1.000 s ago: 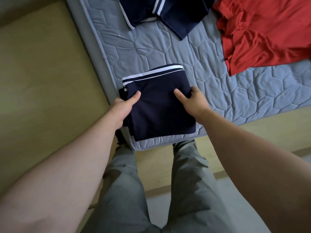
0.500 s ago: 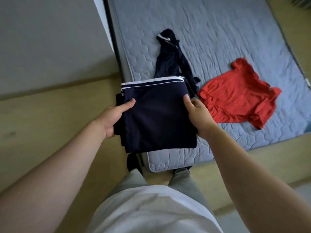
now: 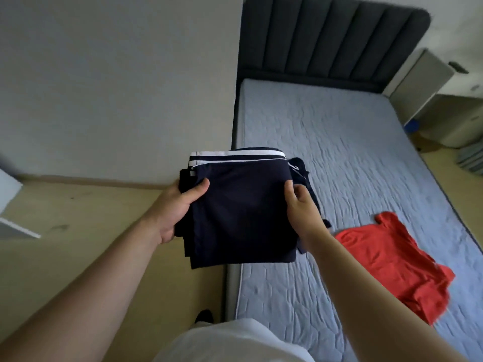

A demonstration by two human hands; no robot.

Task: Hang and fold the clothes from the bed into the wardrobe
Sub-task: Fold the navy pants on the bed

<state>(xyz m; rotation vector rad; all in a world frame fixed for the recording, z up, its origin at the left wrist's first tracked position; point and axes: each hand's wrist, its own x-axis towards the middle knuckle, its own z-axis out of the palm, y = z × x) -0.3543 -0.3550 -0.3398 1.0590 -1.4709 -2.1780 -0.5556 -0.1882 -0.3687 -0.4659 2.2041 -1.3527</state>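
Fabric of a white shirt point(image 3: 235, 340) fills the near edge, with a dark foot point(image 3: 203, 316) on the floor point(image 3: 78, 231) just beside the bed's side. Both bare forearms reach forward from there.

The left grip point(image 3: 180, 205) holds the left edge of the folded navy garment point(image 3: 243, 212), thumb lying on top and fingers curled underneath. The right grip point(image 3: 303, 207) pinches the right edge, thumb on top and fingers below.

The garment is held flat in the air, off the bed, over the line where the floor meets the mattress point(image 3: 326, 131). It is a near-square stack, a little longer away from the person than across. Its white-striped edge points away, toward the wall point(image 3: 117, 87) and headboard point(image 3: 332, 37). The plain folded edge faces the person. Several layers show along its left side.

A second dark garment point(image 3: 300, 165) lies on the mattress, mostly hidden behind the right grip. A red shirt point(image 3: 386, 259) lies spread on the mattress to the right, apart from the held stack.

Farther off, the ribbed dark headboard stands at the bed's far end, with a pale nightstand point(image 3: 423, 82) to its right. A white panel point(image 3: 10, 205) juts in at the left edge; what it belongs to cannot be told.
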